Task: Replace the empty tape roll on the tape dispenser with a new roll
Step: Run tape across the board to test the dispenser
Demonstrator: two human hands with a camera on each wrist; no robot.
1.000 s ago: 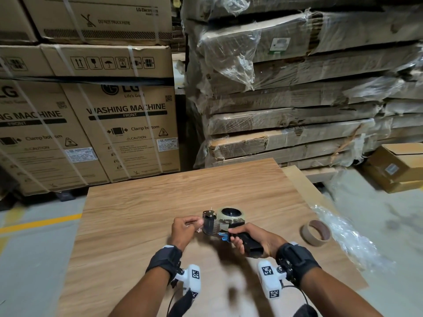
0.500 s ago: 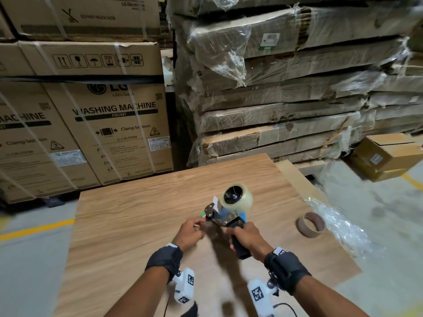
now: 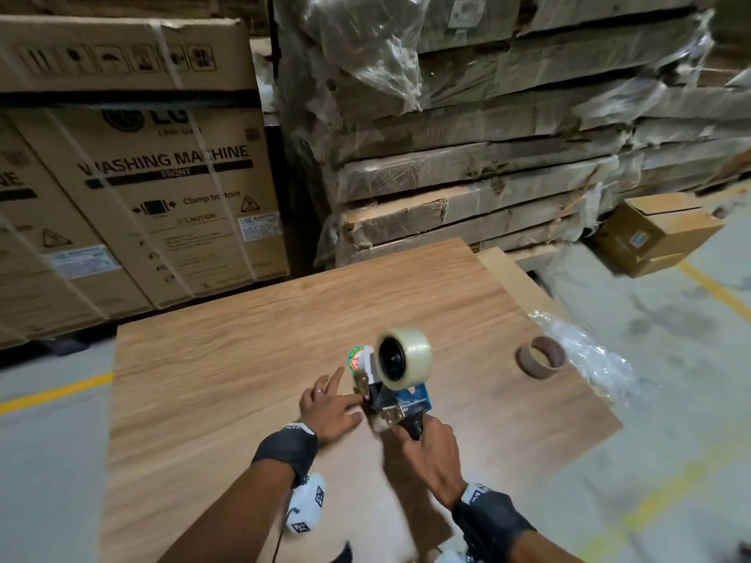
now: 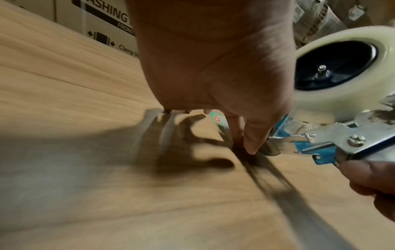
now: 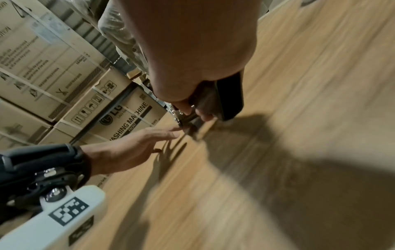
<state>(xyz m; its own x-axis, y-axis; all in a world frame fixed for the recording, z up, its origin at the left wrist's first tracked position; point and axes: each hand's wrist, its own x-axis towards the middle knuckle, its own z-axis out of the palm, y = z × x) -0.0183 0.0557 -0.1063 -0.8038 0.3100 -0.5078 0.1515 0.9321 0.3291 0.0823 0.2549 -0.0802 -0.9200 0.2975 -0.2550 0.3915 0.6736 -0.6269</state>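
The tape dispenser [image 3: 406, 402] has a blue frame, metal front parts and a black handle [image 5: 230, 98]. It stands tilted over the wooden table [image 3: 244, 359], with the new clear tape roll [image 3: 406, 359] on its hub. A coloured label tab [image 3: 357, 359] sticks up at its front. My right hand [image 3: 426, 453] grips the handle from below. My left hand [image 3: 325, 404] lies just left of the dispenser with straight fingers. Its thumb tip [image 4: 253, 147] touches the front by the toothed blade [image 4: 282, 143]. The empty brown cardboard core [image 3: 540, 356] lies on the table to the right.
Crumpled clear plastic wrap [image 3: 589, 359] hangs over the table's right edge beside the core. Washing-machine cartons [image 3: 162, 188] and wrapped flat cardboard stacks [image 3: 487, 136] stand behind the table. A small carton [image 3: 658, 233] sits on the floor at the right.
The dispenser went from lying on its side to standing with the roll uppermost. My left hand let go of its pinch at the front and spread its fingers.
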